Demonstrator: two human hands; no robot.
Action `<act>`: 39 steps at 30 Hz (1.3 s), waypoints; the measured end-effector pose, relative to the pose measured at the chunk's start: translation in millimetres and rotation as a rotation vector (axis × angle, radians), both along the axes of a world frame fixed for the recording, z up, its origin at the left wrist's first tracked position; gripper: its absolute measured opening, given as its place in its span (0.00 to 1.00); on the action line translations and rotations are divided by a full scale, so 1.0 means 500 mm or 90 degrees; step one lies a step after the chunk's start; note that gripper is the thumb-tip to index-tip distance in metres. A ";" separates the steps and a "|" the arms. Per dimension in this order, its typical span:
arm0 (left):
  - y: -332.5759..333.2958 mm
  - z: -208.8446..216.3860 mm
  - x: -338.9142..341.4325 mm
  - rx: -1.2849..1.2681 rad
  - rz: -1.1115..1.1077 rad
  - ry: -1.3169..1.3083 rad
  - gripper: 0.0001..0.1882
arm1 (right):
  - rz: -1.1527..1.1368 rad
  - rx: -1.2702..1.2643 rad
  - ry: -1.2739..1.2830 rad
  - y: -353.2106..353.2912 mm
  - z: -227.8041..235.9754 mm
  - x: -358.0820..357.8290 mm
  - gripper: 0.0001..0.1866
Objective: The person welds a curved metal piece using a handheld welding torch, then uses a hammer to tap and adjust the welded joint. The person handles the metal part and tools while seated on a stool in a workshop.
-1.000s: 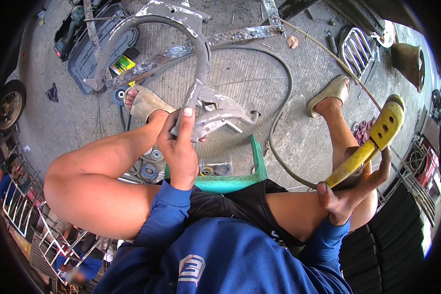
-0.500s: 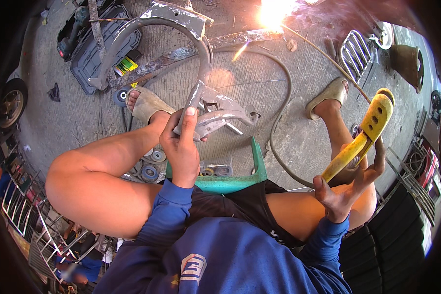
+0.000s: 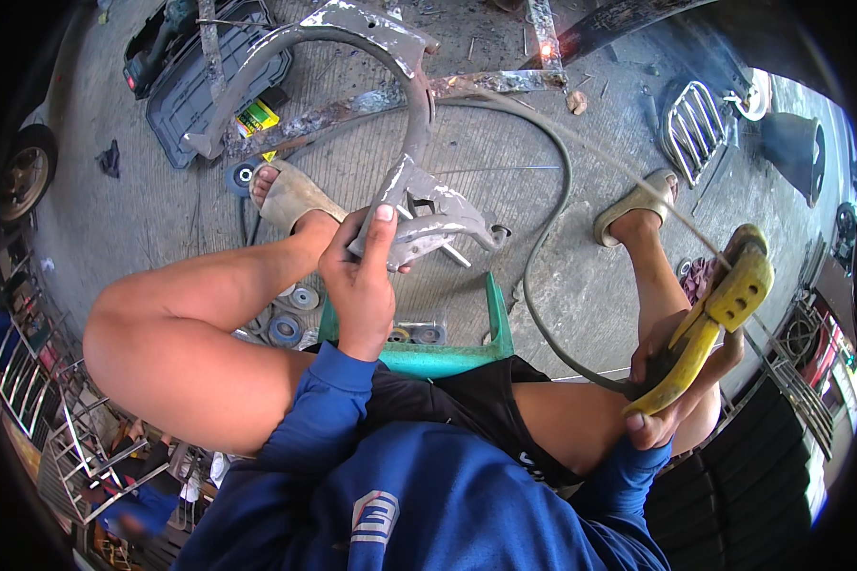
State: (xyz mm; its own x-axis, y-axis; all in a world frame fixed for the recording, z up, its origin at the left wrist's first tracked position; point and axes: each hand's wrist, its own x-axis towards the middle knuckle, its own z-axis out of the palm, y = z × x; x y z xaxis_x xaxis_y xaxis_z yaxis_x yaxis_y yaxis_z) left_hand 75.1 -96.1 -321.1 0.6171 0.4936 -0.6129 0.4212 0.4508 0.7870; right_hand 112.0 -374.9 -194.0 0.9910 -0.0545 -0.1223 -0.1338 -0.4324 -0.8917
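Note:
My left hand (image 3: 357, 285) is closed around the lower bracket end of a curved grey metal frame piece (image 3: 419, 119) with chipped paint, thumb on top. The piece arches up and to the left, above the floor. On the right, my right hand (image 3: 662, 423) grips a yellow welding electrode holder (image 3: 741, 290), its fingers partly hidden behind the handle. A thin, slightly blurred welding rod (image 3: 619, 167) runs from the holder's jaw up and left toward rusty flat metal bars (image 3: 352, 103). A small spot (image 3: 546, 49) on the bars glows orange.
A dark welding cable (image 3: 564, 190) loops over the concrete floor to the holder. Between my legs stands a green plastic stool (image 3: 419, 360), with grinding discs (image 3: 286, 330) beside it. A grey tool case (image 3: 186, 114) lies far left; a metal rack (image 3: 692, 131) lies far right.
The bright arc and sparks at the bars are gone. My right hand has lowered the holder toward me, with the rod's tip swinging left. The frame piece has shifted slightly right.

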 end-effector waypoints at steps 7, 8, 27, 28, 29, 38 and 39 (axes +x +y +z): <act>0.002 -0.002 -0.002 -0.010 -0.013 -0.004 0.16 | 0.051 0.028 0.064 -0.034 0.005 -0.027 0.74; 0.003 -0.003 -0.002 -0.006 -0.023 0.008 0.17 | 0.049 0.029 0.066 -0.038 0.003 -0.030 0.74; -0.003 -0.014 -0.022 0.051 -0.003 0.008 0.10 | 0.020 -0.012 0.091 -0.033 -0.002 -0.041 0.77; -0.003 -0.016 -0.022 0.057 0.007 -0.044 0.10 | 0.019 -0.006 0.092 -0.033 -0.003 -0.040 0.77; -0.003 -0.017 -0.022 0.060 0.012 -0.047 0.10 | 0.009 -0.002 0.097 -0.034 -0.002 -0.040 0.77; -0.006 -0.007 -0.009 0.035 0.024 0.075 0.13 | 0.031 -0.029 0.027 -0.043 -0.008 -0.043 0.77; 0.000 -0.006 -0.007 0.032 -0.023 0.032 0.15 | 0.039 0.034 0.081 -0.048 -0.005 -0.040 0.77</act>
